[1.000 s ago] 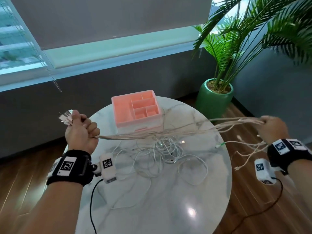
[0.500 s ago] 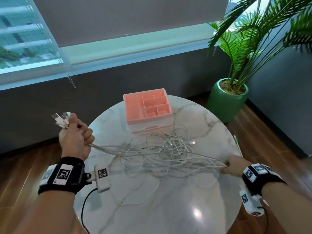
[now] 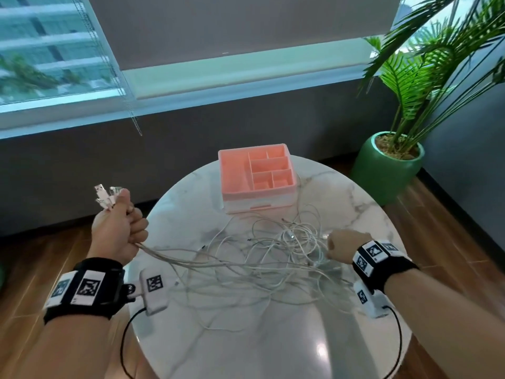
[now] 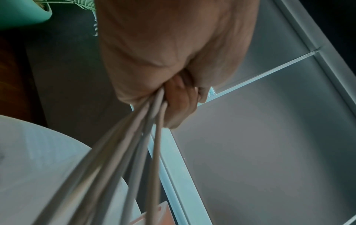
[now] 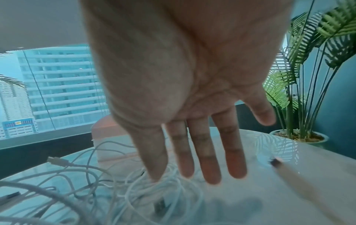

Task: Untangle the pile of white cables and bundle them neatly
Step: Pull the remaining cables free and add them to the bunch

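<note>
Marble tabletop (image 3: 273, 337) now carries the white cables (image 3: 273, 258) my flat-fingered, empty right hand (image 5: 192, 91) dropped, while my left hand (image 3: 120, 231) still fists their plug ends, so coiling comes next.

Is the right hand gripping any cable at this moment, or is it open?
Open. In the right wrist view the right hand has its fingers straight and spread above the white cables, curled round none.
</note>
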